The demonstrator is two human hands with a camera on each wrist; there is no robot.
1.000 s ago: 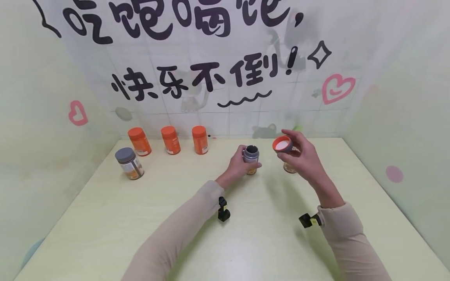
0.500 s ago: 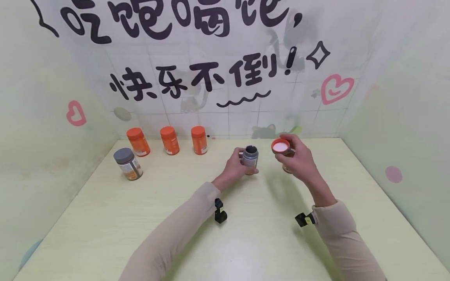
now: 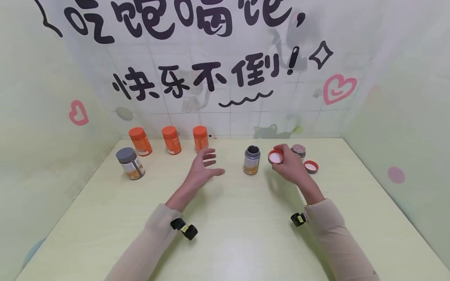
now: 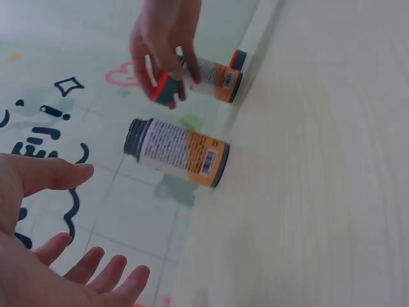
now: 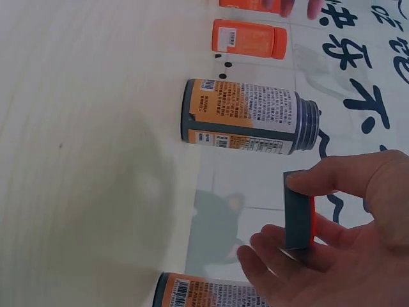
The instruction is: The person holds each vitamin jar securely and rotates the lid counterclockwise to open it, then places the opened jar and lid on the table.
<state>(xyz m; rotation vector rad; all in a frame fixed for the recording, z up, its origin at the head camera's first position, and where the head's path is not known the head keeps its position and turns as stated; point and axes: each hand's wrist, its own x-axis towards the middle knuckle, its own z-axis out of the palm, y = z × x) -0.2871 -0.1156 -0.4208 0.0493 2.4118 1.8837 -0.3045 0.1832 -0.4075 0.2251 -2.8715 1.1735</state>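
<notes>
My right hand (image 3: 290, 166) pinches a grey lid (image 3: 275, 157) with a red rim and white inside; in the head view the inside faces up. Just left of it an uncapped jar (image 3: 251, 160) with an orange and white label stands upright, its dark mouth showing. My left hand (image 3: 200, 171) is away to the left of this jar, fingers spread, holding nothing. Partly hidden behind the right hand is another jar (image 3: 299, 150) with a patterned seal on top. A second lid (image 3: 311, 167) lies inside up on the table beside it.
Three orange jars with orange lids, among them the middle one (image 3: 171, 140), stand in a row near the back wall. A larger grey-lidded jar (image 3: 130, 164) stands at the left. Walls border the table (image 3: 232, 234) at the back and both sides.
My left hand has let go of the uncapped jar and moved left, leaving it standing. The right hand has come slightly down with its lid, and the second lid now shows.
</notes>
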